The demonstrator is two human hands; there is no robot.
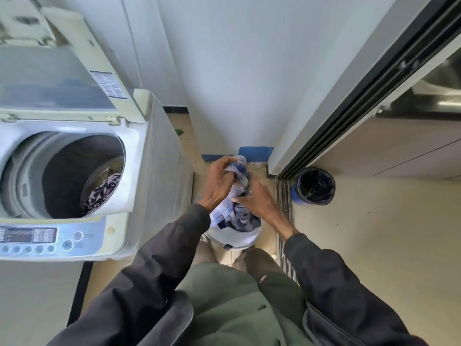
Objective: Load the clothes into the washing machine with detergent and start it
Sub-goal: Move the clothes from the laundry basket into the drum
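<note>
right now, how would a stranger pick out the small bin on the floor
Find the black sliding-door frame running down the right side. At its foot stands the small bin. Unlike the white laundry basket to its left, it is blue-sided and lined in black.

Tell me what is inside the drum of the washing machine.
Inside the drum, a dark garment with a pale pattern lies at the bottom, with a paler item next to it. The machine's rim hides the rest of the bottom.
</note>
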